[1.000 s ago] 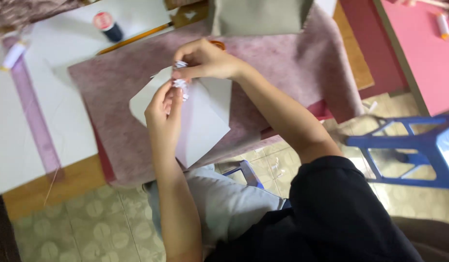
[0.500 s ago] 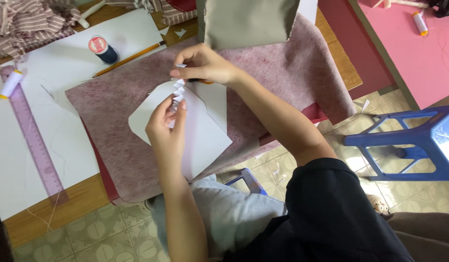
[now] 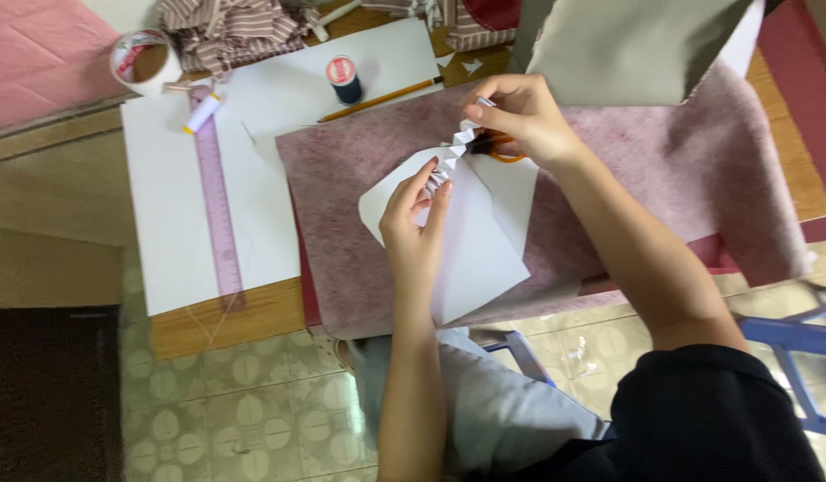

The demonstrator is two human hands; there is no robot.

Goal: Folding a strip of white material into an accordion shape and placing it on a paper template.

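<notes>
Top of the desk, a dark thread spool (image 3: 345, 82) stands upright just left of the pencil, and its round red-and-white end label (image 3: 340, 70) faces up. Far left, a roll of tape (image 3: 143, 61) shows red-and-white print on its inner ring. Beside it lies a small white tube with a yellow cap (image 3: 201, 113). No screens or signs.

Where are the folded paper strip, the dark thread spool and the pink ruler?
folded paper strip (image 3: 452, 153), head view, middle zigzag folds
dark thread spool (image 3: 345, 82), head view, its top end
pink ruler (image 3: 218, 210), head view, mid-length
</notes>
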